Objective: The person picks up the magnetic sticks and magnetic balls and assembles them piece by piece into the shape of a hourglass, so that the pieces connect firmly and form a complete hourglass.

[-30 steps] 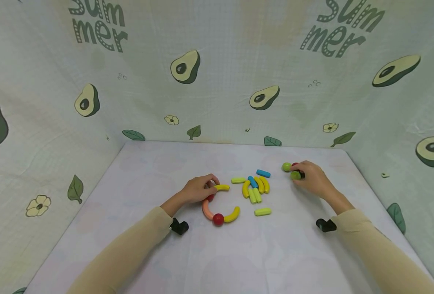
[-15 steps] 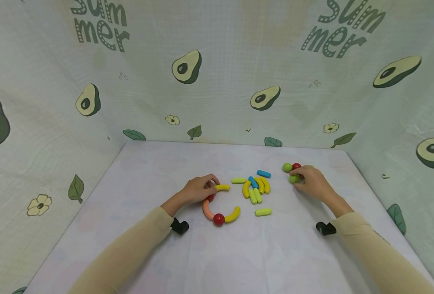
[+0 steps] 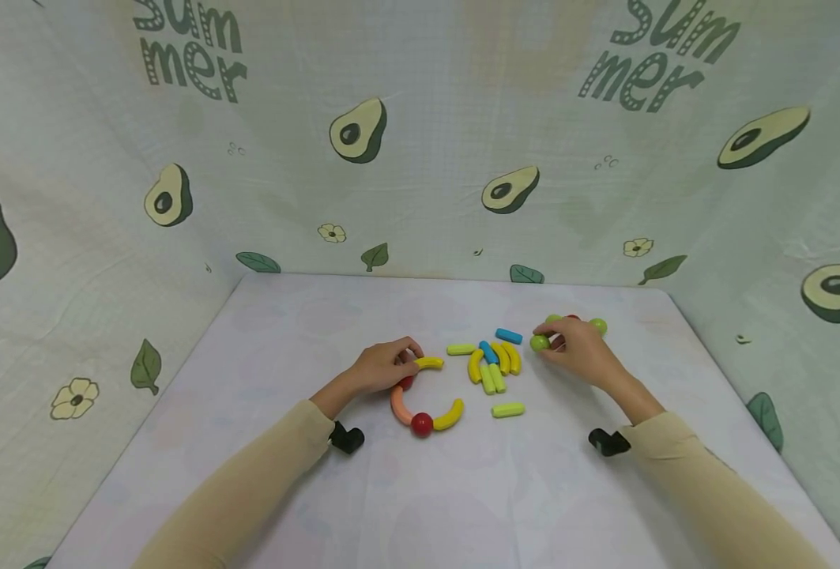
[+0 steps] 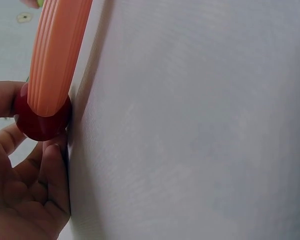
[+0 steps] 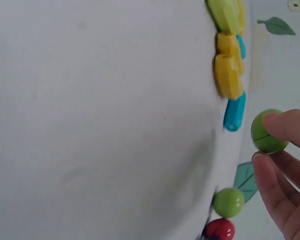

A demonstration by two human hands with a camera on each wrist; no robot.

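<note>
With thumb and fingertips my right hand pinches a green ball, which hangs above the table in the right wrist view. My left hand holds a dark red ball low at the table. An orange curved rod is joined to that ball. In the head view a yellow curved rod sticks out from the left fingertips. The orange rod's other end meets a second red ball, from which another yellow curved rod extends, so the pieces form an open ring.
Right of the ring lie yellow curved rods, blue straight rods and several light green rods. Behind the right hand sit a red ball and green balls, one at the right. A printed cloth surrounds the table.
My right hand has moved left with the green ball, away from the other balls. Another green ball now shows behind that hand. My left hand and the ring pieces stay in place.
</note>
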